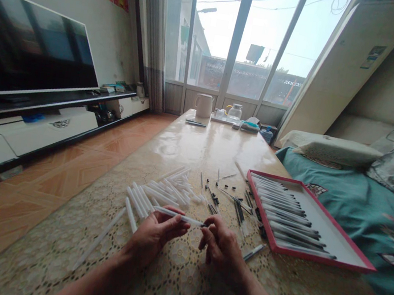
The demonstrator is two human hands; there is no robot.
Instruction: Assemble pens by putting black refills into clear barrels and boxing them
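Observation:
My left hand [156,233] is closed around a white translucent pen [190,220], held nearly level above the table. At the pen's dark right end, the fingertips of my right hand [221,243] are pinched; they hide the small black piece there. Just beyond my left hand lies a heap of white pen barrels [170,189]. Thin refills [238,212] and small black pen parts [214,196] are scattered past my right hand. Beside my right forearm lies a single pen [253,252]. A shallow red-rimmed box [317,259] on the right holds a row of pens [292,217].
The long table [175,283] has a patterned cover. At its far end stand a pitcher [203,104], a glass jar [235,111] on a tray and a tissue pack [250,124]. A sofa [328,188] borders the right side; a TV cabinet [54,127] stands left.

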